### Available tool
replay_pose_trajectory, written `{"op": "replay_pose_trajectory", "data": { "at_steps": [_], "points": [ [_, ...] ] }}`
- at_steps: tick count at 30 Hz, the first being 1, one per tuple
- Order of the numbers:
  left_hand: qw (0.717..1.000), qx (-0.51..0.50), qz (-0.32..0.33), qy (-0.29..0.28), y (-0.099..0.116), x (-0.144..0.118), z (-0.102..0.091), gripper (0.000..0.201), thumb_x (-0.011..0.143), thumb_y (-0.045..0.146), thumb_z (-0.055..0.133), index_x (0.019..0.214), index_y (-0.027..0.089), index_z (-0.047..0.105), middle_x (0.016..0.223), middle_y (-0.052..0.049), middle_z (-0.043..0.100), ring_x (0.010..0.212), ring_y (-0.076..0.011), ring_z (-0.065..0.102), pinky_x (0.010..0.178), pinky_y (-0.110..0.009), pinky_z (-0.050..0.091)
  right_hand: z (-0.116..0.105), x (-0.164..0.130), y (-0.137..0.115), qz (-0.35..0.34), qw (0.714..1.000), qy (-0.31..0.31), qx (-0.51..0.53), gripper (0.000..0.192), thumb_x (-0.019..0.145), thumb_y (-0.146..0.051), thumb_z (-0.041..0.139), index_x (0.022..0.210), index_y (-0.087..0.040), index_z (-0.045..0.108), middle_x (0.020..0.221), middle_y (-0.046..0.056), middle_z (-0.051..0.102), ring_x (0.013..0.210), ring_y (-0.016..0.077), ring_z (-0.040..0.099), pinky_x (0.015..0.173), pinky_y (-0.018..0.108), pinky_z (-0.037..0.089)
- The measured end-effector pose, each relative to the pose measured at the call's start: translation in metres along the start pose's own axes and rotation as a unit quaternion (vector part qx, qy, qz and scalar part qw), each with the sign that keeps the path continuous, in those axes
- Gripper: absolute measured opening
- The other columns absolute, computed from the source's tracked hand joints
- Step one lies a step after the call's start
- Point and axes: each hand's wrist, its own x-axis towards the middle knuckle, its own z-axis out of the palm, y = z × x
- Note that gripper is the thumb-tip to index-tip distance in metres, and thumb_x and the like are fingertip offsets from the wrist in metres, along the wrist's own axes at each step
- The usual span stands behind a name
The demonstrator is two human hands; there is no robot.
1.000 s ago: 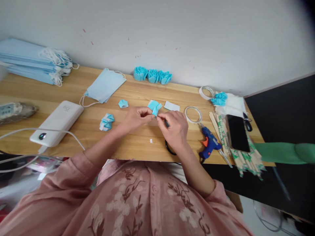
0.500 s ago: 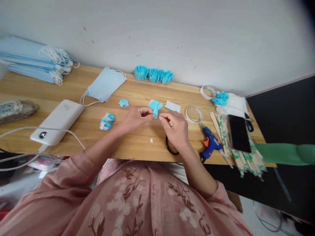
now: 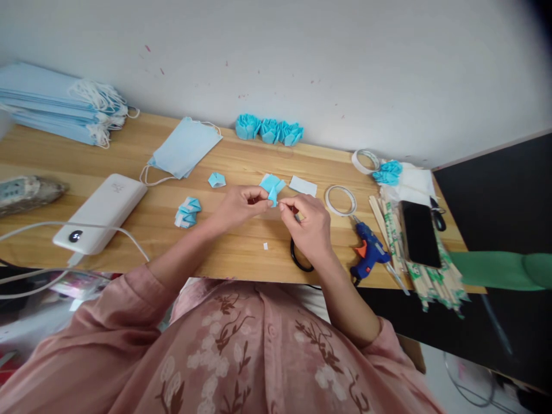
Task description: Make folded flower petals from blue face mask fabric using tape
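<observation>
My left hand [image 3: 241, 206] pinches a small folded piece of light-blue mask fabric [image 3: 272, 198] between thumb and fingers. My right hand [image 3: 308, 223] is closed in a pinch at the right edge of this piece; what lies between its fingertips is too small to make out. Behind the fingertips lie flat blue fabric pieces [image 3: 268, 179] and a white rectangle [image 3: 303, 186]. Under my right hand shows a black loop [image 3: 299, 256], mostly hidden. Folded blue pieces [image 3: 188, 213] and a blue pentagon-shaped fold [image 3: 217, 180] rest left of my hands.
Blue fabric flowers [image 3: 269, 131] line the wall. Face masks [image 3: 185, 148], a mask stack [image 3: 56, 103] and a cabled power bank [image 3: 101, 214] are left. Rightward are tape rolls [image 3: 340, 200], a blue glue gun [image 3: 368, 250], wrapped chopsticks [image 3: 437, 287] and a phone [image 3: 420, 234].
Almost nothing differs. Both hands keep their pinch at the folded blue fabric, and the view shifts very slightly.
</observation>
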Motion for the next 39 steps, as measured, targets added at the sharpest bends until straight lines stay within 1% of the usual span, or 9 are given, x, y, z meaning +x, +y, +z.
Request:
{"op": "replay_pose_trajectory", "data": {
  "at_steps": [5,13,18,23,26,30,33,35,39],
  "points": [
    [1.000,-0.006,-0.008,0.005,0.000,-0.001,0.000,0.026,0.077,0.038,0.064,0.065,0.016,0.057,0.060,0.004,0.046,0.058,-0.0083,0.037,0.055,-0.024,0.029,-0.002,0.001,-0.001,0.004,1.000,-0.006,0.001,0.013,0.090,-0.022,0.057,0.080,-0.024,0.066,0.075,0.000,0.070,0.072,0.0176,0.061,0.079,0.036,0.044],
    [0.999,-0.031,-0.008,-0.011,0.003,-0.001,0.000,0.024,0.080,0.039,0.062,0.075,0.016,0.064,0.067,0.001,0.058,0.062,-0.0096,0.047,0.060,-0.023,0.038,-0.014,0.004,-0.001,0.098,0.981,-0.013,0.166,0.009,0.090,-0.027,0.056,0.094,-0.023,0.062,0.088,0.002,0.069,0.084,0.0180,0.063,0.083,0.034,0.050],
    [0.999,-0.049,-0.007,-0.017,0.003,-0.001,-0.001,0.030,0.083,0.044,0.060,0.078,0.015,0.067,0.070,-0.002,0.062,0.063,-0.0105,0.052,0.061,-0.023,0.042,-0.007,0.001,-0.002,0.107,0.981,0.013,0.163,0.009,0.087,-0.023,0.059,0.095,-0.024,0.060,0.084,0.000,0.066,0.080,0.0169,0.062,0.081,0.033,0.050],
    [0.999,-0.048,0.001,-0.019,0.008,-0.002,-0.001,0.043,0.087,0.054,0.054,0.077,0.014,0.069,0.076,-0.005,0.068,0.069,-0.0128,0.058,0.065,-0.024,0.046,-0.003,0.000,-0.003,0.054,0.997,0.021,0.058,0.005,0.086,-0.019,0.058,0.086,-0.023,0.061,0.081,0.001,0.067,0.077,0.0175,0.061,0.080,0.034,0.047],
    [1.000,-0.013,-0.007,-0.019,0.005,-0.001,-0.001,0.039,0.083,0.051,0.061,0.073,0.014,0.070,0.069,-0.003,0.067,0.064,-0.0115,0.056,0.063,-0.024,0.044,0.001,0.000,-0.002,0.005,1.000,0.029,0.010,0.008,0.086,-0.018,0.058,0.082,-0.023,0.062,0.078,0.000,0.069,0.076,0.0176,0.062,0.080,0.035,0.045],
    [1.000,0.003,-0.012,-0.001,0.000,0.000,-0.001,0.032,0.080,0.044,0.064,0.069,0.014,0.069,0.063,-0.001,0.064,0.060,-0.0106,0.053,0.059,-0.023,0.041,0.003,-0.001,-0.003,-0.024,0.999,0.032,-0.009,0.010,0.089,-0.018,0.057,0.084,-0.023,0.065,0.078,0.000,0.071,0.076,0.0171,0.063,0.081,0.035,0.044],
    [1.000,-0.012,-0.013,0.015,0.000,0.001,-0.002,0.032,0.080,0.044,0.062,0.068,0.015,0.069,0.064,-0.002,0.067,0.060,-0.0110,0.054,0.060,-0.023,0.043,-0.003,-0.002,-0.006,-0.034,0.999,-0.001,0.016,0.014,0.092,-0.021,0.054,0.091,-0.022,0.068,0.084,0.002,0.073,0.080,0.0180,0.065,0.082,0.036,0.045],
    [0.999,-0.029,-0.017,0.019,0.001,0.001,-0.002,0.033,0.080,0.044,0.061,0.070,0.014,0.070,0.068,-0.004,0.069,0.062,-0.0114,0.056,0.061,-0.024,0.044,-0.008,-0.001,-0.006,-0.010,0.999,-0.001,0.048,0.016,0.093,-0.023,0.052,0.095,-0.023,0.068,0.086,0.003,0.073,0.082,0.0184,0.065,0.083,0.037,0.046],
    [0.999,-0.049,-0.023,-0.001,0.002,0.001,-0.002,0.031,0.080,0.044,0.062,0.074,0.014,0.070,0.072,-0.005,0.070,0.063,-0.0113,0.057,0.062,-0.024,0.046,-0.010,0.002,-0.002,0.091,0.985,0.055,0.133,0.011,0.090,-0.025,0.056,0.097,-0.023,0.064,0.086,0.002,0.070,0.082,0.0167,0.064,0.081,0.034,0.050]
  ]
}}
